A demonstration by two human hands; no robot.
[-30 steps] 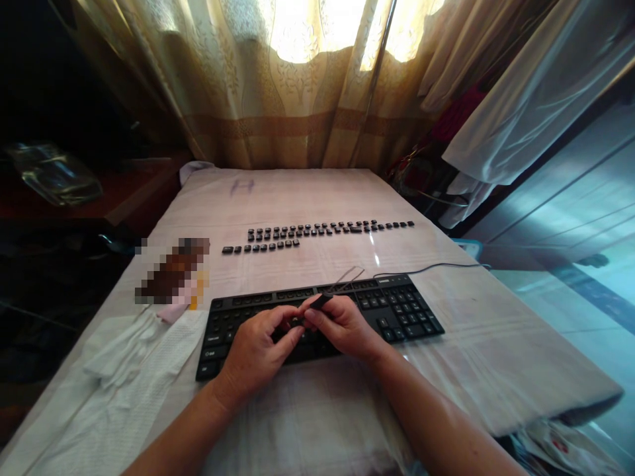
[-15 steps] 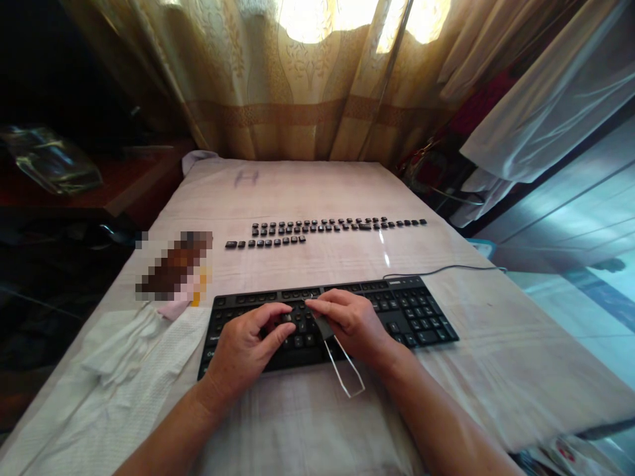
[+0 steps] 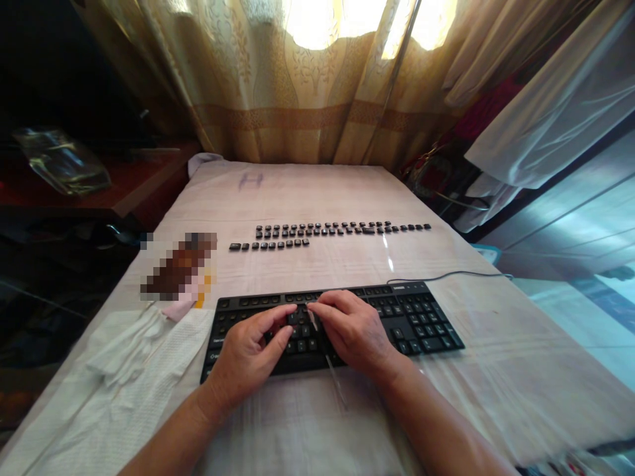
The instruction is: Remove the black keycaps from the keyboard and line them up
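A black keyboard (image 3: 391,317) lies on the cloth-covered table, some of its key positions bare near the top rows. My right hand (image 3: 352,324) is closed on a wire keycap puller (image 3: 335,380), its thin loop pointing back toward me and its tip end over the keys. My left hand (image 3: 253,340) rests over the left half of the keyboard. Its thumb and forefinger are apart beside the keys near the puller, and the other fingers are curled out of sight. Behind the keyboard, loose black keycaps (image 3: 325,231) lie in rows.
A white cloth (image 3: 149,350) lies left of the keyboard, below a blurred-out patch (image 3: 178,268). The keyboard cable (image 3: 456,274) runs off to the right. Curtains (image 3: 278,99) hang behind the table, and a wooden cabinet (image 3: 133,182) stands at the left.
My right hand has turned the puller, so its wire loop now shows nearly edge-on. The fingertips of both hands have shifted slightly over the keys. The whole view has moved a little.
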